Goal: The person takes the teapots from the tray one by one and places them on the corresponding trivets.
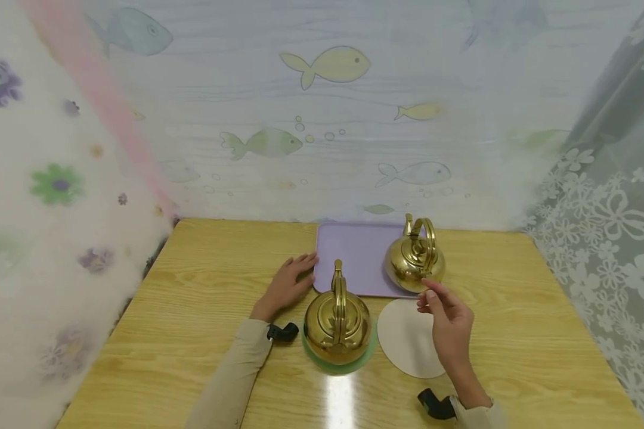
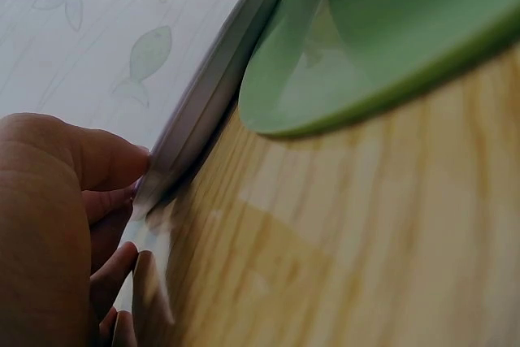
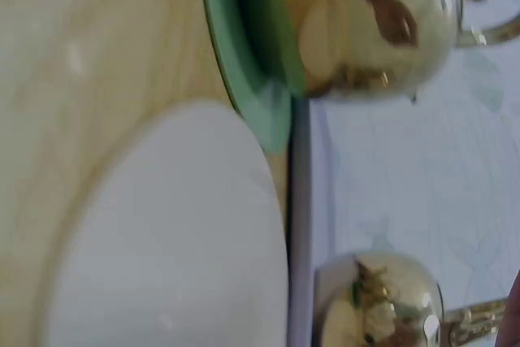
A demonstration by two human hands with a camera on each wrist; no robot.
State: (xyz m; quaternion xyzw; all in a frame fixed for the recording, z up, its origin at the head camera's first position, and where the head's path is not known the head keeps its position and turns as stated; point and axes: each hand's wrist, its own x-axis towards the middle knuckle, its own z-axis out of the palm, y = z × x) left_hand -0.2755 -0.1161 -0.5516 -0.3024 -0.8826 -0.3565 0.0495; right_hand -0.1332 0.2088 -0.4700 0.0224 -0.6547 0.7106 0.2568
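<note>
My left hand (image 1: pixel 288 285) reaches to the left edge of a lilac tray (image 1: pixel 349 250), its fingertips right at the rim. In the left wrist view the thumb (image 2: pixel 122 160) meets the tray's edge. One shiny gold teakettle (image 1: pixel 415 265) stands on the tray's right part, its arched handle upright. Just in front of this kettle is my right hand (image 1: pixel 453 325), raised with loosely bent fingers and nothing held. A second gold teakettle (image 1: pixel 337 328) sits between the hands on a round green mat (image 1: pixel 339 366), spout pointing away from me.
A round off-white mat (image 1: pixel 408 339) lies on the wooden table (image 1: pixel 220 256), right of the green mat and partly behind my right hand in the head view. A fish-patterned curtain (image 1: pixel 257 95) hangs behind the table's far edge. Flowered fabric (image 1: pixel 32 250) hangs at the left, lace (image 1: pixel 617 262) at the right.
</note>
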